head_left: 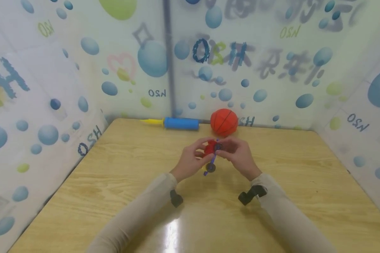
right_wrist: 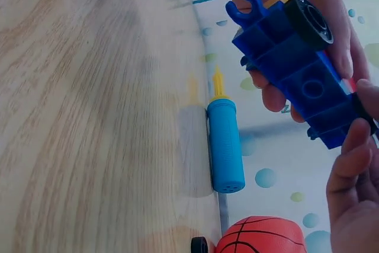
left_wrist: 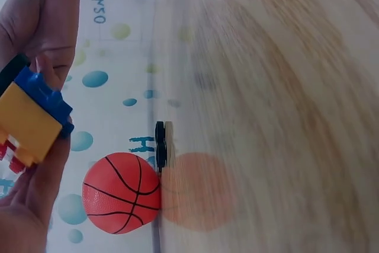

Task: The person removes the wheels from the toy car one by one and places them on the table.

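A toy car (right_wrist: 296, 78) with a blue base, black wheels, a yellow block and red parts is held between both hands above the table. Its underside faces the right wrist camera, with a blue hook at one end. My left hand (head_left: 193, 158) grips the car's body at the red part (head_left: 210, 148), thumb along the near side. With thumb and fingertips, my right hand (head_left: 239, 154) pinches the wheel (head_left: 218, 147) at the car's far end. The other wheel (head_left: 210, 168) points toward me. In the left wrist view the yellow block (left_wrist: 28, 124) shows, partly covering the red parts.
A red ball with basketball lines (head_left: 224, 122) sits at the table's back edge, just beyond the hands. To its left lies a blue hand pump (head_left: 181, 123) with a yellow nozzle. A small black thing (left_wrist: 160, 146) stands beside the ball. Printed walls enclose the wooden table (head_left: 130, 158).
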`<state>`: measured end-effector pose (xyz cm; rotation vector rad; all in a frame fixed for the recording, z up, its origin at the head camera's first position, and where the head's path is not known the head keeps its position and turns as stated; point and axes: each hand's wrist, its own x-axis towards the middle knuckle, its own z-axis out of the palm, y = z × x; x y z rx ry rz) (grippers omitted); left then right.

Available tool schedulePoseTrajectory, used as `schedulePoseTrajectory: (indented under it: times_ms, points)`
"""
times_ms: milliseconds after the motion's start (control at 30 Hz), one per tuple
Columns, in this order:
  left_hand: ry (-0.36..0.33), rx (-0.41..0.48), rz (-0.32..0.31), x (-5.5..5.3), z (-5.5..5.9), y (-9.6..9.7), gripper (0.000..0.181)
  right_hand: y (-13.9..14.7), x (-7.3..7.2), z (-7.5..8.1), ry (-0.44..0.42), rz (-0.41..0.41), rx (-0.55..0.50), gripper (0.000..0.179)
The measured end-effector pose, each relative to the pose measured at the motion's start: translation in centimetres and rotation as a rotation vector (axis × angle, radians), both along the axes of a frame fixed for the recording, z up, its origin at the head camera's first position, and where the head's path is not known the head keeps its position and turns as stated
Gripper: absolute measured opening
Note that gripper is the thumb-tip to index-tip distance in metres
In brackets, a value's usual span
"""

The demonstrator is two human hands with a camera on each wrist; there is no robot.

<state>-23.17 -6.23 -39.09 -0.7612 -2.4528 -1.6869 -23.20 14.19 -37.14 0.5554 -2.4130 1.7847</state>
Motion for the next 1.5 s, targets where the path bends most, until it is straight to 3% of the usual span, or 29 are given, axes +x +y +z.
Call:
schedulePoseTrajectory:
  times_ms: [233,533,600,833,1067,1267,1500]
  points:
    - [0.0,-0.035,0.064,-0.3,-0.2,0.4,0.049,-0.2,-0.8,-0.2,-0.087,0.059,0.018,0.024]
    - [-0.153,0.01,0.062,-0.2,-0.8,0.4,0.045,0.3,-1.4,-1.0,-0.176,0.141,0.018,0.022]
    - [-0.168,0.015,0.073,-0.2,-0.7,0.4,0.044,0.2,-1.4,-1.0,-0.163,0.143,0.024,0.021]
    - [-0.233,0.046,0.15,-0.9,-1.2,-0.5,0.04,-0.1,-1.8,-1.0,0.002,0.147,0.128,0.016]
    - [-0.225,0.031,0.131,-1.2,-1.0,-0.7,0.045,0.9,-2.3,-1.7,-0.165,0.132,0.01,0.024]
    - [-0.259,0.015,0.141,-1.5,-1.0,-0.5,0.044,2.3,-2.4,-2.0,-0.182,0.138,0.037,0.029]
    - [-0.281,0.008,0.114,-1.5,-0.9,-0.5,0.048,3.7,-2.9,-2.5,-0.218,0.078,0.105,0.035]
